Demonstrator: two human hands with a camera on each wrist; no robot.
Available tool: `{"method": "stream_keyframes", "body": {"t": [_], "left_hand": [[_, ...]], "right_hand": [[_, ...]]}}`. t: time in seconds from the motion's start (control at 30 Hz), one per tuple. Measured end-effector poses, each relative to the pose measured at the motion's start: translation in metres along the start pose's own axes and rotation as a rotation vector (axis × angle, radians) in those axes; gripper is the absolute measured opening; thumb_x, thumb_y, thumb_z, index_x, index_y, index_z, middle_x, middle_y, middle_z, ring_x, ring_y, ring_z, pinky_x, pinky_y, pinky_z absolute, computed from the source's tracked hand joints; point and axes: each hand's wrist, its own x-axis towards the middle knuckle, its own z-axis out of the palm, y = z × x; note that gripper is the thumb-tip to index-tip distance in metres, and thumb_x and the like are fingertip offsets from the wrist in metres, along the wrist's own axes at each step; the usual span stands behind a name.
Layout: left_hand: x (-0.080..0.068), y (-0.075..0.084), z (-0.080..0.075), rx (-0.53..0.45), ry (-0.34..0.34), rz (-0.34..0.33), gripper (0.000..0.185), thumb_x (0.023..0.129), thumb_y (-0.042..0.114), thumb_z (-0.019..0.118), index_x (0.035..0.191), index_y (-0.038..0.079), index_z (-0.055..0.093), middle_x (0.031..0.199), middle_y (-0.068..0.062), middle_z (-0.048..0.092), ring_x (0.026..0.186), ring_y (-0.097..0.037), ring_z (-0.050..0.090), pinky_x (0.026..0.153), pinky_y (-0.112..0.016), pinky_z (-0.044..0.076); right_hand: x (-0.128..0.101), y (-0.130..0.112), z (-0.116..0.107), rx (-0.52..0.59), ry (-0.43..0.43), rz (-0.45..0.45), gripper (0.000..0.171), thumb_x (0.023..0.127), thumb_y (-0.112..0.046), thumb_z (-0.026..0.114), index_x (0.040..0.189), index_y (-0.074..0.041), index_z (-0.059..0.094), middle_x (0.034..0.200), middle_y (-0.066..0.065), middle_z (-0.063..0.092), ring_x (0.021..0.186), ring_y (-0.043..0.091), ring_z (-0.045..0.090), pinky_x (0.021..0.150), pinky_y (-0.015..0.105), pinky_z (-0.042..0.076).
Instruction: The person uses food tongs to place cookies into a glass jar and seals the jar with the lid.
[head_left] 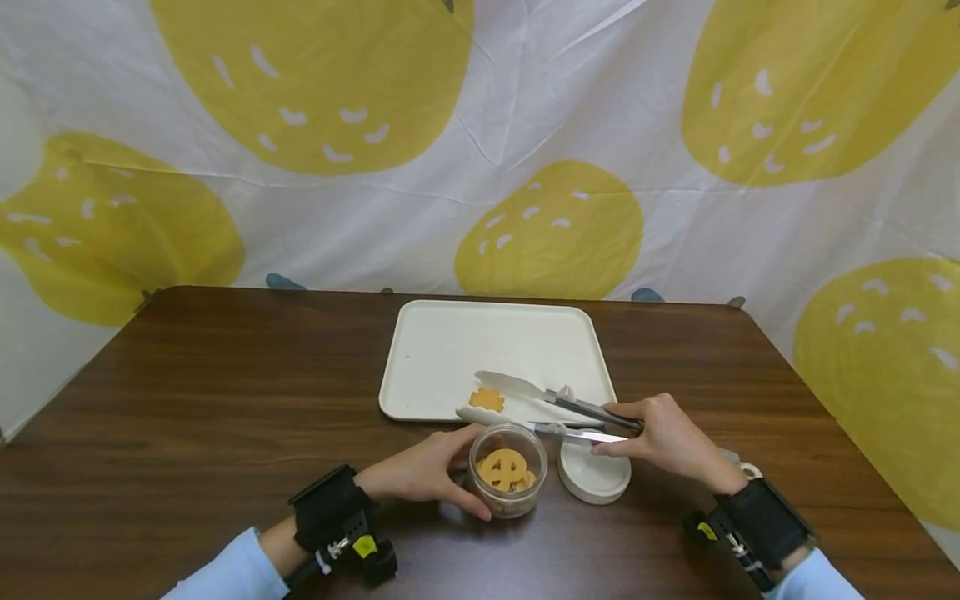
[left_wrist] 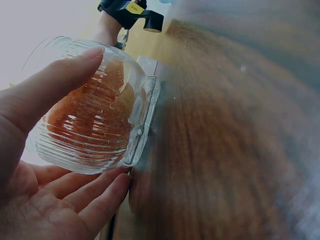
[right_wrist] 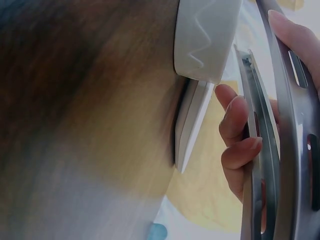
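A clear ribbed glass jar (head_left: 507, 470) stands open on the brown table, with orange cookies inside (left_wrist: 95, 112). My left hand (head_left: 423, 473) grips its side, thumb and fingers curled around the glass (left_wrist: 75, 75). My right hand (head_left: 667, 440) holds metal tongs (head_left: 543, 406) by their handles (right_wrist: 280, 150). The tong tips are spread apart over the near edge of the white tray (head_left: 442, 350), on either side of a flower-shaped orange cookie (head_left: 487, 399) lying on the tray. The jar's white lid (head_left: 594, 472) lies beside the jar, under the tongs.
The tray sits at the table's middle, far side. A white cloth with large yellow shapes (head_left: 555, 225) hangs behind the table. The white lid (right_wrist: 205, 37) and the tray edge (right_wrist: 192, 120) show close in the right wrist view.
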Motion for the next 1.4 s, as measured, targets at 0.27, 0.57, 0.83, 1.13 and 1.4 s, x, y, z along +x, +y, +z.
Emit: {"method": "stream_keyframes", "body": {"t": [0.27, 0.57, 0.83, 1.13, 1.4], "left_hand": [[-0.0006, -0.0006, -0.0005, -0.011, -0.009, 0.007, 0.075, 0.068, 0.016, 0.078, 0.13, 0.009, 0.036, 0.126, -0.005, 0.045, 0.119, -0.018, 0.042, 0.095, -0.022, 0.037], [0.0001, -0.0007, -0.0001, 0.016, -0.001, 0.003, 0.075, 0.068, 0.017, 0.078, 0.129, 0.007, 0.036, 0.125, -0.004, 0.047, 0.118, -0.016, 0.043, 0.096, -0.023, 0.036], [-0.0003, -0.0015, -0.0014, 0.031, -0.003, -0.007, 0.073, 0.068, 0.019, 0.078, 0.128, 0.006, 0.038, 0.123, -0.003, 0.048, 0.116, -0.016, 0.044, 0.096, -0.023, 0.036], [0.0007, -0.0026, -0.0018, 0.049, -0.002, -0.01, 0.068, 0.068, 0.021, 0.078, 0.123, 0.009, 0.041, 0.119, 0.0, 0.05, 0.114, -0.014, 0.045, 0.096, -0.026, 0.036], [0.0009, -0.0032, -0.0015, 0.032, -0.004, 0.006, 0.069, 0.068, 0.02, 0.078, 0.124, 0.008, 0.04, 0.12, -0.001, 0.05, 0.115, -0.013, 0.045, 0.096, -0.023, 0.036]], "right_hand": [[0.0002, 0.0005, 0.0001, 0.022, -0.034, 0.01, 0.051, 0.07, -0.038, 0.072, 0.1, 0.003, 0.066, 0.077, 0.001, 0.066, 0.055, 0.001, 0.042, 0.044, 0.015, 0.033], [-0.0012, 0.0016, -0.002, 0.039, -0.008, 0.029, 0.048, 0.071, -0.037, 0.071, 0.099, 0.001, 0.067, 0.075, -0.001, 0.066, 0.05, 0.0, 0.037, 0.041, 0.015, 0.025], [-0.003, 0.0035, -0.0031, 0.014, 0.03, 0.036, 0.043, 0.072, -0.031, 0.073, 0.097, 0.002, 0.067, 0.071, 0.0, 0.065, 0.045, -0.002, 0.028, 0.039, 0.015, 0.024], [-0.0023, 0.0031, -0.0053, 0.014, 0.063, 0.054, 0.04, 0.073, -0.03, 0.071, 0.097, 0.002, 0.068, 0.075, 0.002, 0.067, 0.049, 0.001, 0.039, 0.038, 0.016, 0.026], [-0.003, 0.0045, -0.0073, -0.008, 0.087, 0.057, 0.038, 0.072, -0.028, 0.072, 0.096, 0.002, 0.068, 0.076, 0.005, 0.067, 0.052, 0.002, 0.042, 0.041, 0.017, 0.033]]}}
